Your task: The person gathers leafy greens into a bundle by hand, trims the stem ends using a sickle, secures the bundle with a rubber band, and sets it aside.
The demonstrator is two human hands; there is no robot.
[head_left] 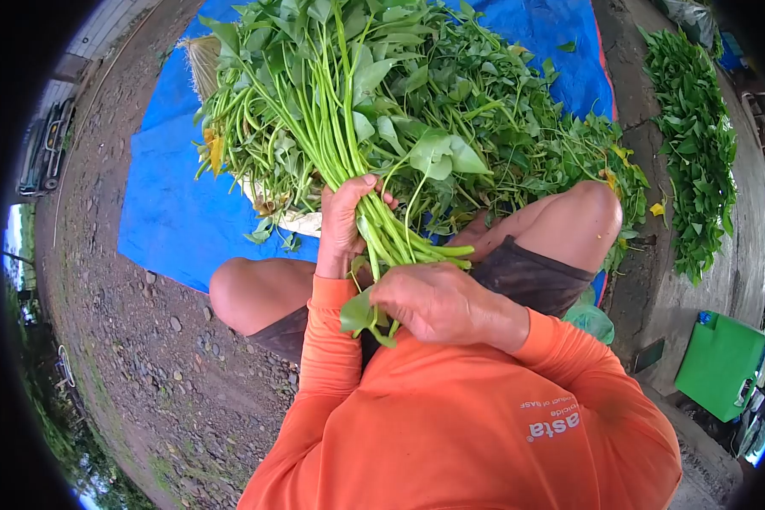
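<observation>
My left hand [344,212] is wrapped around a thick bunch of water spinach [336,127]. Its long green stems fan upward into leaves, and the cut ends point down to the right, over my lap. Just below these ends, my right hand [446,304] is closed, with its fingertips at a leafy stem [364,313] that hangs at the bottom of the bunch. The back of the hand partly hides the grip. Beyond the bunch lies a large heap of loose greens [501,127].
The heap rests on a blue tarp [166,195] in front of my crossed legs. More leafy greens [693,153] lie on concrete at the right. A green container [721,365] stands at the lower right, and stony ground [178,365] lies at the left.
</observation>
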